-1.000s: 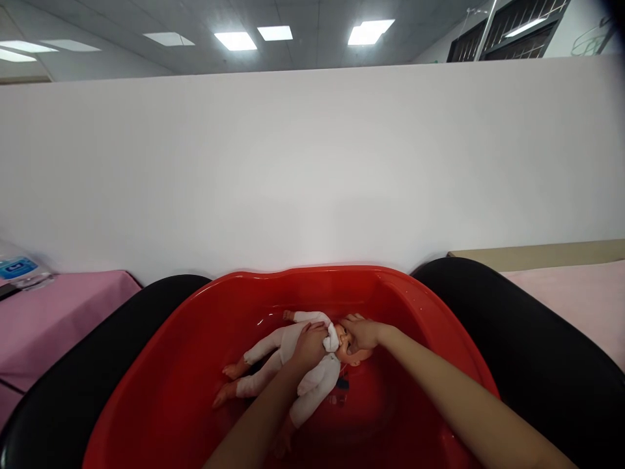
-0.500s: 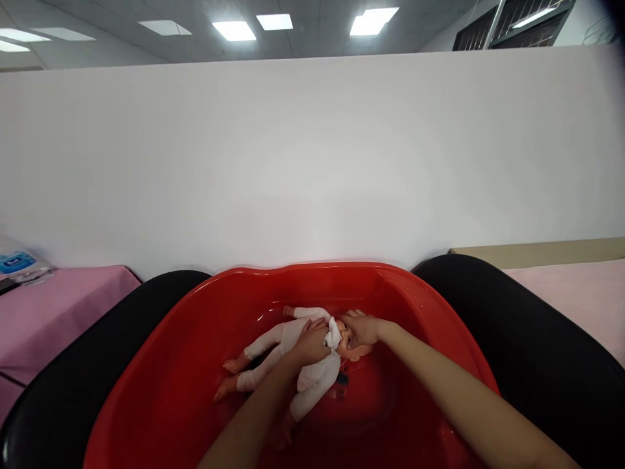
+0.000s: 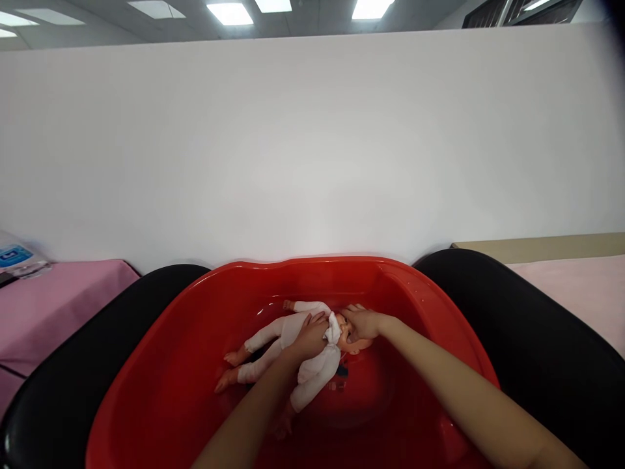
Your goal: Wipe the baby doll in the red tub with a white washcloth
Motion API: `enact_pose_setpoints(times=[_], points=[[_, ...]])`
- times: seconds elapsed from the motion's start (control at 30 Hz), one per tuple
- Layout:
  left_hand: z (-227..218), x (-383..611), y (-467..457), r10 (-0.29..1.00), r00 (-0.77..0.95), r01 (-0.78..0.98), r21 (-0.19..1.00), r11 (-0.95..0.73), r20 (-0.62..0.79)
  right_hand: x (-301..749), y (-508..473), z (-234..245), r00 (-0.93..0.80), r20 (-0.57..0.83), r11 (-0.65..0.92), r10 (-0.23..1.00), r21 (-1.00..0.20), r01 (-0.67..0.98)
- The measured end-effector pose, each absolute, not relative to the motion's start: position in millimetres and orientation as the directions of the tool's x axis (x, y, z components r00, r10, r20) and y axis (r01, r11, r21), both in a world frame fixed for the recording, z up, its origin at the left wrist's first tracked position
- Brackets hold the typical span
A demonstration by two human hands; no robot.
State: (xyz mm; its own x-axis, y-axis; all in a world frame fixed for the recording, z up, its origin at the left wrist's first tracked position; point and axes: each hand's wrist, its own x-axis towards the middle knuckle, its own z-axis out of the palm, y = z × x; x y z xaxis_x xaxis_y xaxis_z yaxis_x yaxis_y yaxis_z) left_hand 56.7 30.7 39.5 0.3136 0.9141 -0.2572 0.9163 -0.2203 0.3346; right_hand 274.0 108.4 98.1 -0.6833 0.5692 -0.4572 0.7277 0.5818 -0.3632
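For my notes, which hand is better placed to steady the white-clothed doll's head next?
Probably the right hand: it rests on the doll's head, while the left hand lies over the torso.

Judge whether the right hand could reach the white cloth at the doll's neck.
Probably yes: the right hand is on the doll's head, and the white cloth lies close by, largely uncovered.

The person's hands (image 3: 311, 337) are bare, and so are both slim, smooth forearms (image 3: 446, 374).
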Motion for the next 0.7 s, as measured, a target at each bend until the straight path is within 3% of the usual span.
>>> enact_pose_setpoints(times=[0.7], points=[[54, 68, 25, 0.925, 0.255, 0.95, 0.249, -0.187, -0.281, 275, 103, 110, -0.676, -0.474, 0.581, 0.564, -0.354, 0.733]])
